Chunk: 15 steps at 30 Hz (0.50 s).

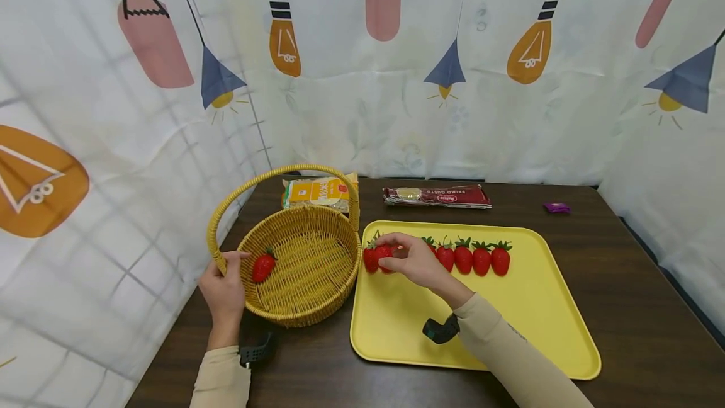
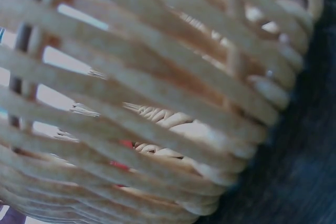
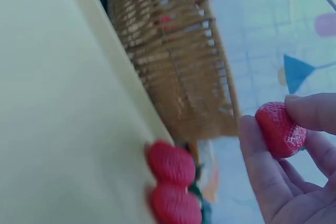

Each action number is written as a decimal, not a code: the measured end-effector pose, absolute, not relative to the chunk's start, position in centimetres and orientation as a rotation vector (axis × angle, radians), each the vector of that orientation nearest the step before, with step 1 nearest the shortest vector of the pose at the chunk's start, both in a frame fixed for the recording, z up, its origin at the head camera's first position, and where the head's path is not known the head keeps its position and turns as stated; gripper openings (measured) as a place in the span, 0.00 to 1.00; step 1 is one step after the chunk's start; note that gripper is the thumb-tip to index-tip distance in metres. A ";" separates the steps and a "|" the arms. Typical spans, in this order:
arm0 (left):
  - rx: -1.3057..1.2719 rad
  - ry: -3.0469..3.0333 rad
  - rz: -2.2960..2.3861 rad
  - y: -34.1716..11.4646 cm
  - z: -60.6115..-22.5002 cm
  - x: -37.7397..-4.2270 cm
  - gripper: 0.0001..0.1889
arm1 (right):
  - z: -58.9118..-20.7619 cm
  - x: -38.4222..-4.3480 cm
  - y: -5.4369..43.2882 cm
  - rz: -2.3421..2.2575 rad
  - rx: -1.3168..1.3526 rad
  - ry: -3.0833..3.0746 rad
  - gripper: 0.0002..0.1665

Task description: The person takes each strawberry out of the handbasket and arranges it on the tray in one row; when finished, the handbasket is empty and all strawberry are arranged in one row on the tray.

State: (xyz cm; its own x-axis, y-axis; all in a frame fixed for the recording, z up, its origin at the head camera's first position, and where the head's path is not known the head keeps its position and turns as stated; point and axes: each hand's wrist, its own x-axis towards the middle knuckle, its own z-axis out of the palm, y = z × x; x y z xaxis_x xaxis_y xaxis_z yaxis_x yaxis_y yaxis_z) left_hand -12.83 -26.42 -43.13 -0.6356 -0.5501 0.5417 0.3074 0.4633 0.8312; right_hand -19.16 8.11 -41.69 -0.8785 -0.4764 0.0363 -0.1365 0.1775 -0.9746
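My left hand (image 1: pixel 223 291) grips the yellow woven basket (image 1: pixel 306 317) at its left rim, by the foot of the tall handle. One strawberry (image 1: pixel 263 267) lies inside against the left wall. Over the left part of the yellow tray (image 1: pixel 453 332), my right hand (image 1: pixel 418 262) pinches another strawberry (image 3: pixel 281 129) between thumb and fingers, raised off the tray. Just below are two strawberries (image 3: pixel 172 163) at the tray's end. To the right of the hand, several more strawberries (image 1: pixel 463 258) stand in a row, leaves away from me. Wickerwork (image 2: pixel 157 77) fills the left wrist view.
Behind the basket lies a yellow food packet (image 1: pixel 323 192). A long dark red packet (image 1: pixel 436 196) lies beyond the tray, and a small purple wrapped piece (image 1: pixel 557 208) is at the back right. A printed curtain (image 1: pixel 362 124) hangs along the table's back and sides.
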 end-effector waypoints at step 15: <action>0.198 -1.860 -1.269 -26.4 -43.1 -12.9 0.20 | -43.8 -18.3 15.0 -1.762 -0.376 2.344 0.20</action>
